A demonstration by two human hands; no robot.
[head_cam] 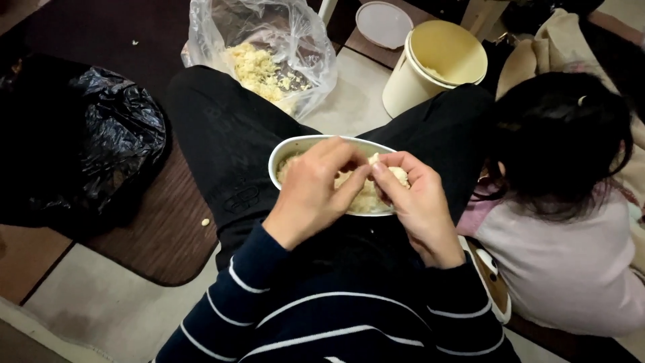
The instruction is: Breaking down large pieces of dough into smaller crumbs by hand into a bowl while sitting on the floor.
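Observation:
A white oval bowl rests on my lap, filled with small pale yellow pieces. My left hand and my right hand meet over the bowl, fingertips pinched together on one small pale piece. Both sleeves are dark blue with thin white stripes. My hands cover much of the bowl's contents.
A clear plastic bag with pale yellow scraps lies beyond my left knee. A cream bucket stands at the top, its round lid behind it. A crumpled black bag lies left. A person with dark hair sits close on my right.

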